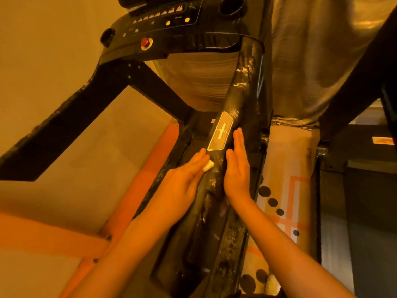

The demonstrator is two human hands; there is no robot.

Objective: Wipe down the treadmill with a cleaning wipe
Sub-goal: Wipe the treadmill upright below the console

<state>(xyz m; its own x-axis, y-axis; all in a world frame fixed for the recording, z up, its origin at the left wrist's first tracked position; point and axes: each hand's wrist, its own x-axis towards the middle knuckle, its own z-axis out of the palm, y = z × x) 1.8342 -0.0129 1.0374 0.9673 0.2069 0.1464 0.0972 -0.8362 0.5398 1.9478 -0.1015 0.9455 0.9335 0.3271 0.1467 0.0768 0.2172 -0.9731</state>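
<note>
Now, fingers [238, 137] straight, left hand [185, 179] presses white wipe [208, 166], right hand [237, 171] touches flaking rail [243, 89].

Wipe [208, 166]: on handrail [242, 93], under left hand [184, 175] fingertips.
Right hand [236, 168]: flat on same handrail, just right of wipe.
Inset plate [221, 131]: just beyond wipe.
Console [163, 24]: well beyond, at the handrail's far end.

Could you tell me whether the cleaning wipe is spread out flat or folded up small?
Apparently folded or wadded small: only a little white lump of the wipe peeks from under the left hand on the handrail.
</note>
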